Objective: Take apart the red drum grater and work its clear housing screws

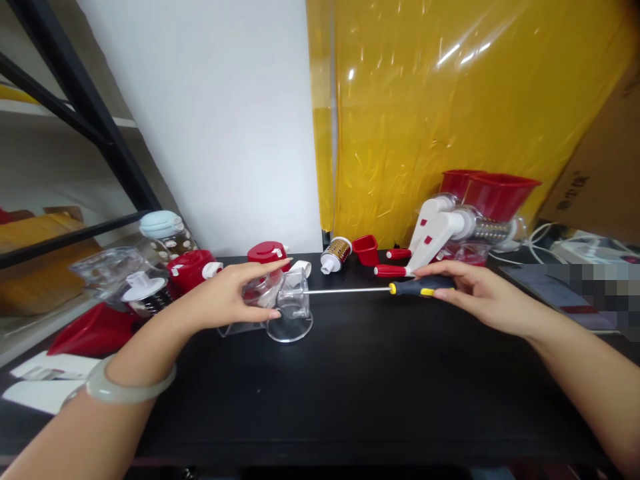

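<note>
My left hand (231, 293), with a pale bangle at the wrist, grips a clear plastic grater body (293, 323) resting on the black table. Its thumb and fingers lie around the near and far sides of the part. In my right hand (473, 293) is a screwdriver (407, 288) with a dark blue and yellow handle, held level. The long metal shaft points left, and its tip meets the right side of the clear body; where exactly the tip sits is hard to make out. Just behind stand a red round base part (267, 253) and a white piece (301, 268).
A drum grater cone (336, 255) and a small red pusher (367, 250) lie at the back. Assembled rotary graters (480, 220) with red hoppers stand at right. More grater parts, including a red hopper (95, 330), crowd the left. A power strip (595, 241) with cables is far right.
</note>
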Demonstrator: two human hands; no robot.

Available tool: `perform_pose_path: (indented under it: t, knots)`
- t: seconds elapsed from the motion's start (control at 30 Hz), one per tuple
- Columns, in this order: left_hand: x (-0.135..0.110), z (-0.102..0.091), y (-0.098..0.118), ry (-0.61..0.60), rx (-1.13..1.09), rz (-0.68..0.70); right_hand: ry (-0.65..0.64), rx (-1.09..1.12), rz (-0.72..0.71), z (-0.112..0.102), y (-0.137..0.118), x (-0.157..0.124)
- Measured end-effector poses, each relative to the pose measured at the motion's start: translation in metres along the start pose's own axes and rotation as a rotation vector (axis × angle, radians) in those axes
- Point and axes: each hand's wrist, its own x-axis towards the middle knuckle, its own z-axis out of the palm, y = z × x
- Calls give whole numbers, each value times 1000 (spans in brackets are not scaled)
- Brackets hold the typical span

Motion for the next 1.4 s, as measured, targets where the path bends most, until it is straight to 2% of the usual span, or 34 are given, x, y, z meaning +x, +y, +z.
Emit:
perform_pose_path:
  t: [0.1,0.2,0.3,0.4,0.63,0.77,0.9,1.07,1.2,1.4]
  knots:
    - [0,-1,3,-6,3,10,24,-125,-151,6,-2,1]
    - [-1,1,5,-2,11,17,148,-291,-293,15,-3,3]
    - [-1,2,5,5,24,24,277,-421,-375,19,-4,4]
    - [-2,4,4,16,38,31,328,-525,-442,19,-3,2]
    - [-3,7,7,9,-17,84,378,-697,-439,16,-6,-7]
    - [-2,7,8,11,-47,95,352,-864,-400,14,-9,-9]
    - [-2,7,7,4,-44,86,314,-1017,-426,15,-11,-7]
    - [-1,8,5,-2,-52,83,290,-973,-433,18,-12,-4]
    - [-1,8,7,-6,-63,84,320,-943,-485,19,-9,-4]
    - [0,7,9,-7,-62,88,267,-930,-512,17,-9,-3]
